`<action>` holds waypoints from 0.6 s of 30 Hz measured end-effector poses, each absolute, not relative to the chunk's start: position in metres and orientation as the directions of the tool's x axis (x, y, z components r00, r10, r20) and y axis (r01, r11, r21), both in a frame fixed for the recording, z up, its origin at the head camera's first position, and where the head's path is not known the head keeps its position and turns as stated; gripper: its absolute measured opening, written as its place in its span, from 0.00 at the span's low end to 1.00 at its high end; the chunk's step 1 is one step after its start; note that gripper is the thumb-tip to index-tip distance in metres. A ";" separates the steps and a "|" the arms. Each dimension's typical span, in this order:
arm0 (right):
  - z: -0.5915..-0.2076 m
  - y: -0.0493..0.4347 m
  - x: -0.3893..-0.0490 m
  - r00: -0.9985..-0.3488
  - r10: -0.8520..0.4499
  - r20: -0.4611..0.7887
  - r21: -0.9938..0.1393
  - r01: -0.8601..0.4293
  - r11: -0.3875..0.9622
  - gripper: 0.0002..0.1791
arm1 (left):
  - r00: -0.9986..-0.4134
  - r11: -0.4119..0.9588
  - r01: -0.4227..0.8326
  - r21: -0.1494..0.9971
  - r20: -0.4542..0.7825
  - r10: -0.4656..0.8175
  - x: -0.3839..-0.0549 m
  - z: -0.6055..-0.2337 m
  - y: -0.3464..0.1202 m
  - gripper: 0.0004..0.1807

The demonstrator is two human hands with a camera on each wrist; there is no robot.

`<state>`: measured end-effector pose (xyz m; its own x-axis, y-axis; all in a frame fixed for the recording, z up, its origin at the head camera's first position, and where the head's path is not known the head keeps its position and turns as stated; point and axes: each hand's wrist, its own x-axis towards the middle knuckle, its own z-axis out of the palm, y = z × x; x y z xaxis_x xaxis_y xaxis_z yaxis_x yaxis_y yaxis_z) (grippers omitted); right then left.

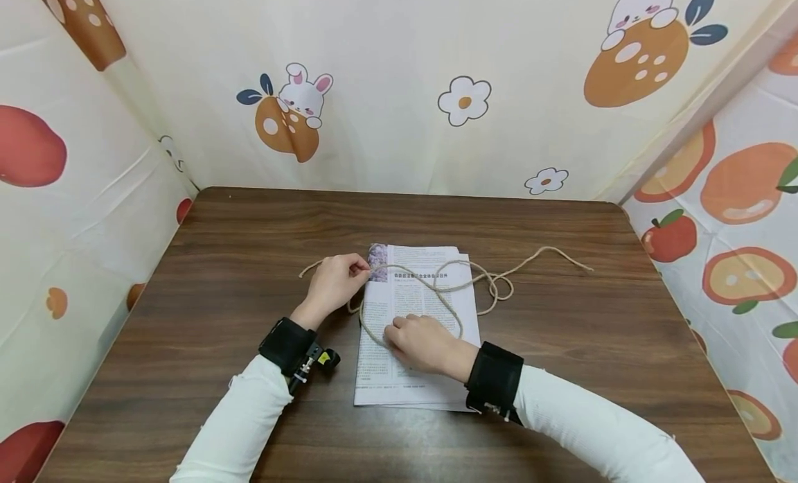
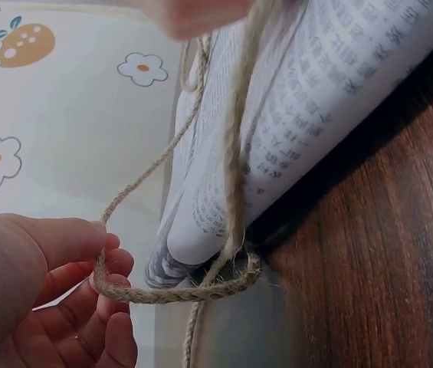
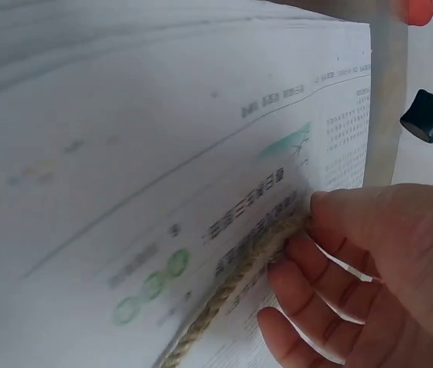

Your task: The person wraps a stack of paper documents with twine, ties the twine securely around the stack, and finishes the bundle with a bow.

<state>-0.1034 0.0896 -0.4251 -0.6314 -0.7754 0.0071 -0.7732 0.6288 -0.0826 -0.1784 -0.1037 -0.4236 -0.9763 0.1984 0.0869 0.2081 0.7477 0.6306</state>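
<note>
A folded stack of newspaper (image 1: 408, 375) lies on the table, with a thin tan rope (image 2: 234, 153) looped over it. At the stack's far left corner, my left hand (image 1: 339, 278) pinches a bend of the rope between thumb and fingers. The left wrist view shows another strand running along the folded edge of the newspaper. Over the middle of the stack, my right hand (image 1: 427, 341) pinches a second stretch of rope (image 3: 224, 295) close against the printed page. Crossed loops lie on the upper half of the newspaper, and a loose tail stretches off to the right.
The brown wooden table (image 1: 249, 233) surrounds the stack. A pale patterned curtain (image 1: 386, 109) rises behind its far edge, and fruit-printed cloth (image 1: 736, 261) hangs at the right. Black bands (image 1: 495, 379) with small cameras sit on both wrists.
</note>
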 end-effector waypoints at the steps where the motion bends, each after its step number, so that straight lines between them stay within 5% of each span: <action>1: -0.425 0.092 -0.103 -0.627 -0.779 0.000 -0.098 -0.775 0.624 0.07 | -0.976 0.747 0.207 0.632 0.084 0.200 -0.178 -0.424 -0.104 0.05; 18: -0.426 0.167 -0.083 -0.640 -0.768 -0.031 -0.147 -0.757 0.637 0.09 | -0.980 0.754 0.182 0.631 0.051 0.194 -0.178 -0.429 -0.114 0.07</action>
<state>-0.0826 0.1674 -0.4260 -0.6399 -0.7678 -0.0308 -0.7570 0.6368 -0.1468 -0.1780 -0.1141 -0.4290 -0.9797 0.1935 0.0515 0.1820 0.7538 0.6314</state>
